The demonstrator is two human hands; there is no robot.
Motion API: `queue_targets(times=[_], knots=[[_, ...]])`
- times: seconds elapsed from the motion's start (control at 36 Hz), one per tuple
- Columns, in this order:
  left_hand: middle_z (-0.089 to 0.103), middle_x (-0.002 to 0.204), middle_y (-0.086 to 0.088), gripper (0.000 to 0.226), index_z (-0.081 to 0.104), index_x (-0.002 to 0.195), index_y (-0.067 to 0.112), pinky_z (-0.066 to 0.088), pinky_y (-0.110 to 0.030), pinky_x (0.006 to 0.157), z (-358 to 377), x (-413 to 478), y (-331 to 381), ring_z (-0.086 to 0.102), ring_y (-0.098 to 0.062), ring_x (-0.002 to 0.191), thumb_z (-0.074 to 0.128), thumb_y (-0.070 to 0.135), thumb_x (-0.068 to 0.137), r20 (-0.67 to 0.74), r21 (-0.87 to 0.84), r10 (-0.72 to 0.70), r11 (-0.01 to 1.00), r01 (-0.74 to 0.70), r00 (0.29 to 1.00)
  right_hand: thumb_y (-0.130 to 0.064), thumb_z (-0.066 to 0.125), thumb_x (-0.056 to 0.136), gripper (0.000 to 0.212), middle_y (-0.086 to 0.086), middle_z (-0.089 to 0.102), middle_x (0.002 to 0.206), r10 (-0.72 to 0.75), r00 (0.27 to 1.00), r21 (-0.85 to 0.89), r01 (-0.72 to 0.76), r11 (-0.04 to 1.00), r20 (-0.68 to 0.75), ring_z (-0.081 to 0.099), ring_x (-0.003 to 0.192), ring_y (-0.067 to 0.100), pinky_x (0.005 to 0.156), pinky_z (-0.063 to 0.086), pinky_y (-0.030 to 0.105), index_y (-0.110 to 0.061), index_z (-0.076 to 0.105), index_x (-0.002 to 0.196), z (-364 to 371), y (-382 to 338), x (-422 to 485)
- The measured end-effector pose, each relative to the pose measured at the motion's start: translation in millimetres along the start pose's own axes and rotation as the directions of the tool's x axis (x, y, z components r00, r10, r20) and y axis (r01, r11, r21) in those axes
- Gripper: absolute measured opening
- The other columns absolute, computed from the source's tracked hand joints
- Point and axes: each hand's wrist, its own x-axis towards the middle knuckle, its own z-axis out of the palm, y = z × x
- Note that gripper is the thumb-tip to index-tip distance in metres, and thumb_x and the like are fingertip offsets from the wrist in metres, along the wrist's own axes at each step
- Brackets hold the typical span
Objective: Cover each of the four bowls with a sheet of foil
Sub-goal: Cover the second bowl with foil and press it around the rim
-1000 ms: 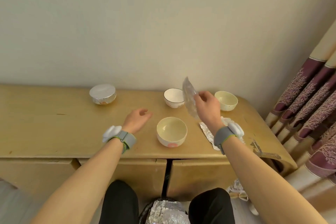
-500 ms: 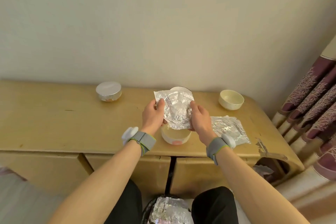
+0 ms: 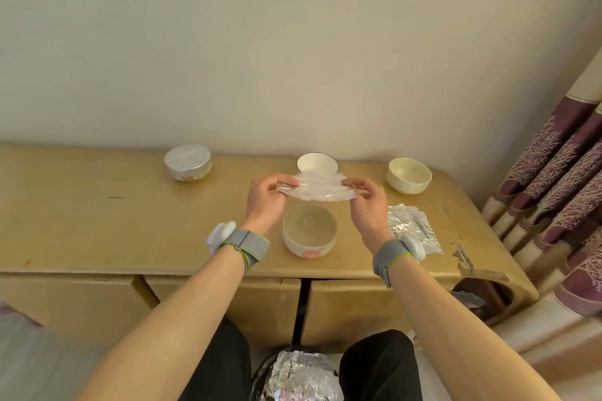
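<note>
Two grips, left hand (image 3: 265, 197) and right hand (image 3: 366, 202), pinch foil sheet (image 3: 317, 189) ends above the near bowl (image 3: 309, 233).

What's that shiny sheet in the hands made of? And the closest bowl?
The sheet looks like thin aluminium foil: silvery, crinkled, glaring in the light. The closest bowl looks like glazed ceramic, cream and glossy, though hard plastic is possible.

foil sheet (image 3: 317, 189): blurred, I can't make out its creases
white bowl (image 3: 315, 163): lower part hidden behind the sheet
foil bundle (image 3: 301, 378): cut off at bottom edge
</note>
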Motion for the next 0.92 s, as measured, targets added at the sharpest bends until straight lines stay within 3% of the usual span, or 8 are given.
queue_targets(times=[0.06, 0.17, 0.28, 0.36, 0.47, 0.56, 0.72, 0.92], knots=[[0.063, 0.114, 0.001, 0.055, 0.076, 0.072, 0.038, 0.045, -0.021, 0.094, -3, -1, 0, 0.058, -0.001, 0.101, 0.051, -0.011, 0.077, -0.012, 0.040, 0.017, 0.999, -0.016, 1.000, -0.005, 0.050, 0.091, 0.036, 0.001, 0.068, 0.105, 0.109, 0.992, 0.127, -0.116, 0.985, 0.064, 0.063, 0.078, 0.015, 0.071, 0.049, 0.029, -0.030, 0.075, 0.088, -2, -2, -1], [0.074, 0.088, 0.018, 0.056, 0.078, 0.073, 0.030, 0.045, -0.017, 0.068, -6, -8, -10, 0.061, -0.003, 0.077, 0.042, -0.012, 0.079, 0.102, 0.059, -0.111, 0.993, 0.105, 0.989, -0.012, 0.047, 0.093, 0.029, 0.004, 0.071, 0.093, 0.318, 0.919, 0.284, -0.376, 0.882, 0.231, 0.065, 0.066, 0.021, 0.061, 0.051, 0.030, -0.016, 0.076, 0.095, -7, 3, -7], [0.074, 0.089, 0.015, 0.047, 0.081, 0.073, 0.030, 0.046, -0.025, 0.076, -12, -16, -28, 0.061, -0.011, 0.088, 0.045, -0.001, 0.080, 0.119, 0.086, -0.214, 0.975, 0.205, 0.969, -0.027, 0.058, 0.091, 0.016, 0.001, 0.071, 0.091, 0.275, 0.942, 0.026, -0.285, 0.958, 0.191, 0.067, 0.068, 0.018, 0.061, 0.052, 0.033, -0.020, 0.071, 0.096, -3, 21, -15], [0.073, 0.089, 0.010, 0.040, 0.078, 0.071, 0.023, 0.049, -0.029, 0.069, -16, -18, -34, 0.063, -0.018, 0.092, 0.042, 0.004, 0.075, 0.085, 0.067, -0.279, 0.959, 0.274, 0.956, -0.024, 0.062, 0.088, 0.016, -0.003, 0.069, 0.086, 0.185, 0.965, -0.145, -0.160, 0.976, 0.185, 0.065, 0.078, 0.019, 0.071, 0.056, 0.039, -0.027, 0.063, 0.104, 2, 29, -17], [0.064, 0.082, 0.000, 0.016, 0.063, 0.091, 0.026, 0.055, -0.039, 0.069, -16, -23, -35, 0.058, -0.023, 0.074, 0.047, 0.024, 0.087, 0.055, 0.120, -0.314, 0.944, 0.306, 0.948, -0.025, 0.064, 0.084, 0.039, 0.000, 0.067, 0.095, 0.212, 0.942, -0.221, -0.156, 0.963, 0.259, 0.066, 0.087, 0.020, 0.068, 0.049, 0.032, -0.028, 0.048, 0.119, 6, 34, -22], [0.061, 0.071, 0.004, 0.011, 0.055, 0.103, 0.033, 0.053, -0.037, 0.063, -13, -28, -38, 0.054, -0.018, 0.058, 0.051, 0.032, 0.092, 0.061, 0.207, -0.252, 0.950, 0.235, 0.966, -0.026, 0.063, 0.080, 0.044, 0.000, 0.066, 0.094, 0.212, 0.945, -0.281, -0.138, 0.950, 0.250, 0.064, 0.087, 0.016, 0.067, 0.048, 0.030, -0.026, 0.048, 0.121, 9, 38, -24], [0.064, 0.072, 0.004, 0.015, 0.057, 0.097, 0.034, 0.047, -0.034, 0.057, -6, -35, -41, 0.051, -0.018, 0.053, 0.053, 0.021, 0.091, 0.070, 0.255, -0.199, 0.951, 0.176, 0.977, -0.023, 0.060, 0.082, 0.036, -0.001, 0.063, 0.088, 0.256, 0.941, -0.231, -0.204, 0.951, 0.222, 0.064, 0.082, 0.019, 0.075, 0.060, 0.051, -0.023, 0.053, 0.118, 8, 43, -23], [0.069, 0.093, 0.002, 0.015, 0.061, 0.093, 0.033, 0.048, -0.031, 0.066, -11, -38, -37, 0.061, -0.018, 0.073, 0.057, 0.021, 0.085, 0.099, 0.279, -0.202, 0.946, 0.168, 0.974, -0.019, 0.058, 0.088, 0.030, 0.003, 0.062, 0.094, 0.273, 0.935, -0.185, -0.234, 0.954, 0.225, 0.061, 0.082, 0.016, 0.058, 0.061, 0.036, -0.020, 0.056, 0.118, 4, 42, -27]])
